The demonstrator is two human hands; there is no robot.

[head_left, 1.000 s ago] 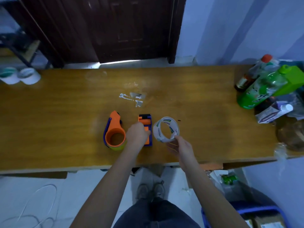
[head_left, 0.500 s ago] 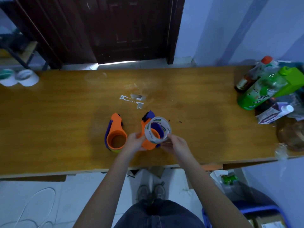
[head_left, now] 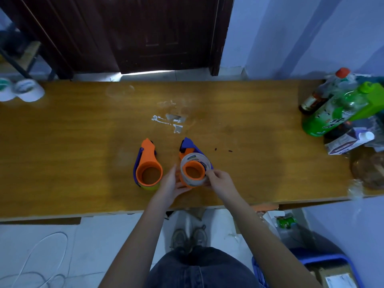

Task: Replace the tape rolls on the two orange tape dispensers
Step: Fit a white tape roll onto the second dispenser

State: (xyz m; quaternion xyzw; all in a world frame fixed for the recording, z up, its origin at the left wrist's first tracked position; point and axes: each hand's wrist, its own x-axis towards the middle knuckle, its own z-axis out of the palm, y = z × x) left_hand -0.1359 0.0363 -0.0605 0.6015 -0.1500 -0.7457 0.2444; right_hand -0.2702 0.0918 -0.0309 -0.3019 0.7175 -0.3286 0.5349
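Left dispenser (head_left: 148, 165): orange shell, blue side plate, yellow-green at the base.
Right dispenser (head_left: 188, 146): orange core, blue head and side.
Tape roll (head_left: 194, 171): pale translucent, blue print along the rim.
Counter (head_left: 72, 142): amber wood grain, white residue patches near centre.
Bottle (head_left: 332, 115): green, white characters on the label.
Far bottle (head_left: 324, 90): dark contents, red cap.
Door (head_left: 145, 32): dark brown.

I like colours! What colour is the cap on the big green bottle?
Green, on the green bottle; head view.
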